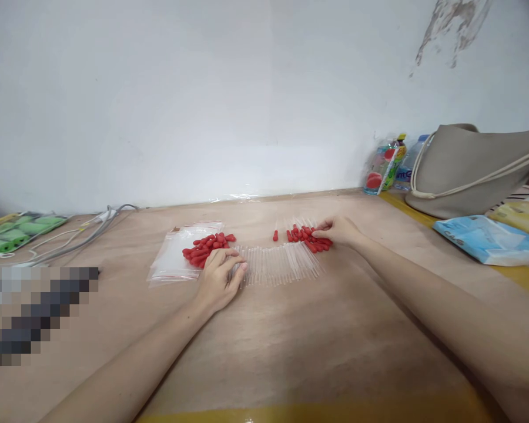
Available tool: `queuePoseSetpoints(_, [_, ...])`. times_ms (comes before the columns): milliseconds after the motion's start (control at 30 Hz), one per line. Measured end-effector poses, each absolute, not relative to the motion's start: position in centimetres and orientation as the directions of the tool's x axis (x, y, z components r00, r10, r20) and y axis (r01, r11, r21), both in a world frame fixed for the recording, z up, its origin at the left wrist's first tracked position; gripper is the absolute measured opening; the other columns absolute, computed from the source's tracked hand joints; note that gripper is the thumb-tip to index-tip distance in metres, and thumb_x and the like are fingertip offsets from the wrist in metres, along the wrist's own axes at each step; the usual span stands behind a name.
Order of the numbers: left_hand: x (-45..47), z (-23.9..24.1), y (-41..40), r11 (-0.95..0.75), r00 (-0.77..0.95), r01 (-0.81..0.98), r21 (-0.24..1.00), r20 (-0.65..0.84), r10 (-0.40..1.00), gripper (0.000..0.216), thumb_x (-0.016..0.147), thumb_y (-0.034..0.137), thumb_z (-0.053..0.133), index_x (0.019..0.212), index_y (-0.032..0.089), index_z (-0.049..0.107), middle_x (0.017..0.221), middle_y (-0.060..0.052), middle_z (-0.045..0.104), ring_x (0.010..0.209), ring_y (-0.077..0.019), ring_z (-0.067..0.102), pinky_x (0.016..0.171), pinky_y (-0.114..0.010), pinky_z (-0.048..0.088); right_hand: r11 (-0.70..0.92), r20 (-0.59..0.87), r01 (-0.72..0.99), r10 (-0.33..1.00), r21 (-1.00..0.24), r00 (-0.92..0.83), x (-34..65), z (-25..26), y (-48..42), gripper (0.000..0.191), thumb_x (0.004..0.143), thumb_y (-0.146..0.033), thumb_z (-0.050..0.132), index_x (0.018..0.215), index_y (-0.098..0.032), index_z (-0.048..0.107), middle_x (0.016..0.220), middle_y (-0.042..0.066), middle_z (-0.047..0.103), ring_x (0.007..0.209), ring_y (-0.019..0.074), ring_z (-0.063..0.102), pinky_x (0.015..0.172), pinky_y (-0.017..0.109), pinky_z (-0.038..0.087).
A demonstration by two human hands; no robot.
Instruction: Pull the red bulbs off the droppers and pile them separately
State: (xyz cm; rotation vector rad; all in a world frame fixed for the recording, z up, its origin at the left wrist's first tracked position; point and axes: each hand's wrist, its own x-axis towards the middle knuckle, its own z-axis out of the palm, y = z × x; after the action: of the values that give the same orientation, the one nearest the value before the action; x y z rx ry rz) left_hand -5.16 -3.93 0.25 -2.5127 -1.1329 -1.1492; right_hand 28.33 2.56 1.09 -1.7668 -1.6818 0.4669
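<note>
A row of clear thin tubes (282, 264) lies side by side on the brown table (291, 341). My left hand (220, 279) rests at the row's left end, fingers curled over the first tubes. Just behind it sits a pile of red rubber caps (208, 247) beside clear zip bags (176, 258). My right hand (337, 230) reaches into a second pile of red caps (307, 238) at the row's far right, fingertips pinched together among them. One single red cap (275, 235) lies apart between the piles.
A grey bag (471, 170) with cord handles stands at the right, with drink bottles (390, 163) behind it and a blue packet (489, 238) in front. Grey cables (83, 232) and green items (17, 232) lie at the left. A white wall backs the table.
</note>
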Motion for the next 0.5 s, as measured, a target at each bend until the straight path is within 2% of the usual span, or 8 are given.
queuePoseSetpoints(200, [-5.0,0.2,-4.0,-0.714,0.43,0.681,0.161,0.702,0.568,0.014,0.081,0.022,0.051,0.088,0.019,0.063,0.094,-0.006,0.054,0.091,-0.0188,0.05,0.083,-0.038,0.042,-0.019,0.172,0.738,0.968,-0.675,0.182,28.0,1.1,2.5,0.02,0.058,-0.04,0.068,0.06,-0.02,0.069,0.055,0.001,0.065,0.052,0.0141,0.057,0.045,0.022,0.036])
queuePoseSetpoints(333, [-5.0,0.1,-4.0,-0.713,0.423,0.684,0.154,0.712,0.56,0.014,0.081,0.022,0.052,0.089,0.018,0.062,0.093,-0.006,0.054,0.091,-0.0187,0.05,0.083,-0.037,0.042,-0.024,0.21,0.713,0.948,-0.701,0.238,27.8,1.2,2.6,0.025,0.068,-0.041,0.059,0.061,-0.018,0.069,0.055,0.002,0.065,0.05,0.0139,0.057,0.045,0.023,0.037])
queuePoseSetpoints(400, [-5.0,0.1,-3.9,-0.714,0.423,0.686,0.143,0.719,0.551,0.015,0.081,0.022,0.052,0.09,0.018,0.062,0.093,-0.006,0.055,0.09,-0.0187,0.051,0.082,-0.037,0.043,-0.001,0.245,0.693,0.935,-0.721,0.256,27.6,1.4,2.4,0.028,0.073,-0.04,0.053,0.069,-0.017,0.069,0.058,0.003,0.066,0.05,0.0136,0.057,0.046,0.023,0.039])
queuePoseSetpoints(500, [-5.0,0.2,-4.0,-0.718,0.437,0.687,0.11,0.727,0.53,0.019,0.08,0.023,0.052,0.096,0.019,0.061,0.094,-0.007,0.056,0.091,-0.0196,0.052,0.081,-0.038,0.044,0.055,0.317,0.671,0.908,-0.74,0.275,26.9,1.7,1.0,0.029,0.078,-0.037,0.048,0.09,-0.018,0.066,0.075,0.004,0.069,0.059,0.0141,0.06,0.052,0.024,0.042])
